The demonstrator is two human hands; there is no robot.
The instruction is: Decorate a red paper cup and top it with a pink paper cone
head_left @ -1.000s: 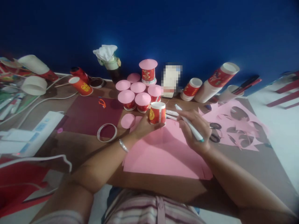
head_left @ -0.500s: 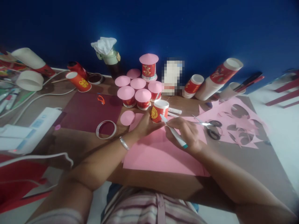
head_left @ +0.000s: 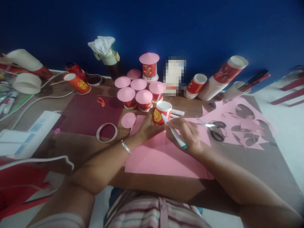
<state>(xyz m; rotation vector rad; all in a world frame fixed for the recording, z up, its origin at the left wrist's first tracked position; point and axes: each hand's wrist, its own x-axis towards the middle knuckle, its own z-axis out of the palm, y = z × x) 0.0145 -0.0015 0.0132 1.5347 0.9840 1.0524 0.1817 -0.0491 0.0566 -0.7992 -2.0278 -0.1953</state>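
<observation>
My left hand is closed around the lower side of a red paper cup with a yellow emblem and a white rim. In my right hand is a white marker with a teal end, gripped like a pen. Its tip meets or nearly meets the cup's side; I cannot tell which. Both hands are over pink paper on the table. Behind the cup stand several red cups topped with pink paper cones. One loose pink cone lies left of my left hand.
Right of my right hand lie black-handled scissors and cut pink scraps. A roll of tape sits at left, partly on a maroon sheet. Stacked cups, a pen cup and a tissue-topped bottle stand along the wall.
The marker and my right hand have shifted slightly left along the cup. My left hand still holds the cup, and the view has shifted a little.
</observation>
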